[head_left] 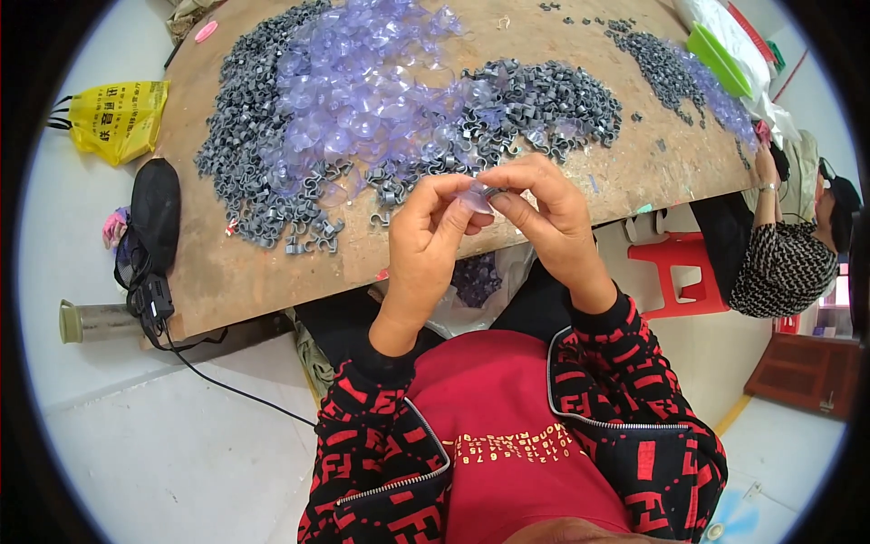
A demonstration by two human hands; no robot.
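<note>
Fingers of the left hand (428, 238) pinched a clear suction cup (475, 197) above the wooden table's (236, 272) near edge, right of the grey clip pile (263, 172), while the right hand (548, 213) pressed a small grey clip (494, 191) against it.

Assembly workshop — wooden table (272, 272) heaped with grey clips (245, 154)

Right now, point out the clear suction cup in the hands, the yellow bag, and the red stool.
clear suction cup (476, 198), head view, on its translucent disc between the fingertips.
yellow bag (118, 118), head view, middle of its front face.
red stool (675, 258), head view, on its seat top.
</note>
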